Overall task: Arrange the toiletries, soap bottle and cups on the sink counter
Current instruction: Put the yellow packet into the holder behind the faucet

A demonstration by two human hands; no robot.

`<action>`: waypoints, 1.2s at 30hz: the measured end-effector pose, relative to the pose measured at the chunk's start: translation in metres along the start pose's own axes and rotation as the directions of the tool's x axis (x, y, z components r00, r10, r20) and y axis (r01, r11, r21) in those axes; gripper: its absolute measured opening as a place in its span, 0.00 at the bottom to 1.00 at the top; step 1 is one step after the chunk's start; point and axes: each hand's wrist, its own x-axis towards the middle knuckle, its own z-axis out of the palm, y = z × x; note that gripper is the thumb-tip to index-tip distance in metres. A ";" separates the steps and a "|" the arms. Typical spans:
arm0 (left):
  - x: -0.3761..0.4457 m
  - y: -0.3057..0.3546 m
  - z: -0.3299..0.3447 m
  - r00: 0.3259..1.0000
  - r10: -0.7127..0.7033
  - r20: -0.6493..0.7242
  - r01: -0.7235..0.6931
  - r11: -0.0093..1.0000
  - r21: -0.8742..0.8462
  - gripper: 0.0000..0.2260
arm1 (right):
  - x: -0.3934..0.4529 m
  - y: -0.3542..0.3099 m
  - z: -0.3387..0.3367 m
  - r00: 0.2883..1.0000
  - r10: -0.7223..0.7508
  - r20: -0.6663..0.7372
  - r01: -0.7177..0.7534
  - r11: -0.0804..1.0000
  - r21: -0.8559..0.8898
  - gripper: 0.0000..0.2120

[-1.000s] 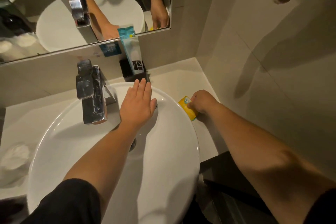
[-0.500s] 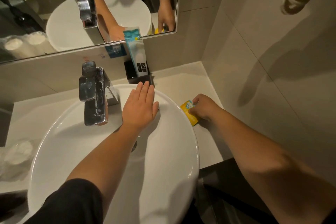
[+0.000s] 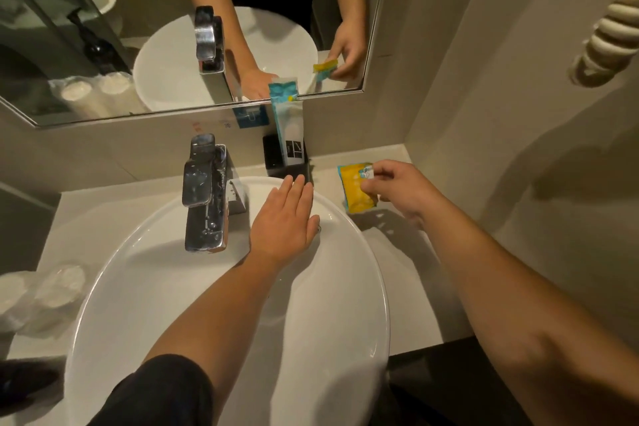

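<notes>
My right hand [image 3: 397, 188] pinches a small yellow toiletry packet [image 3: 356, 190] and holds it lifted above the counter [image 3: 408, 270], right of the basin. My left hand [image 3: 283, 221] rests flat with straight fingers on the back rim of the white basin [image 3: 242, 339]. A tall teal and white toiletry packet [image 3: 288, 124] stands in a black holder [image 3: 276, 156] against the wall behind the basin. Two wrapped white cups [image 3: 45, 294] sit on the counter at the far left. A dark bottle shows only in the mirror.
A chrome faucet [image 3: 204, 194] rises behind the basin, left of my left hand. The mirror [image 3: 155, 28] spans the back wall. A tiled side wall closes the right, with a coiled cord [image 3: 612, 31] hanging high on it.
My right hand has lifted the yellow packet off the counter by the basin's rim and moved it up and back toward the wall. My left hand has stayed on the basin rim.
</notes>
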 end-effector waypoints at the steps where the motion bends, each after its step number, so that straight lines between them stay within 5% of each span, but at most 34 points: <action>1: 0.000 0.000 0.000 1.000 0.002 0.005 -0.002 1.000 0.004 0.31 | 0.004 -0.009 0.005 1.000 -0.029 0.001 0.029 0.999 0.031 0.09; 16: 0.002 -0.003 0.007 0.999 0.015 -0.038 -0.015 1.000 -0.010 0.28 | 0.066 -0.063 0.077 0.968 -0.238 0.082 0.224 0.963 0.151 0.07; 36: 0.004 -0.002 0.010 0.996 0.011 -0.090 -0.011 1.000 -0.006 0.28 | 0.077 -0.035 0.102 0.967 -0.252 -0.026 0.238 0.937 -0.256 0.14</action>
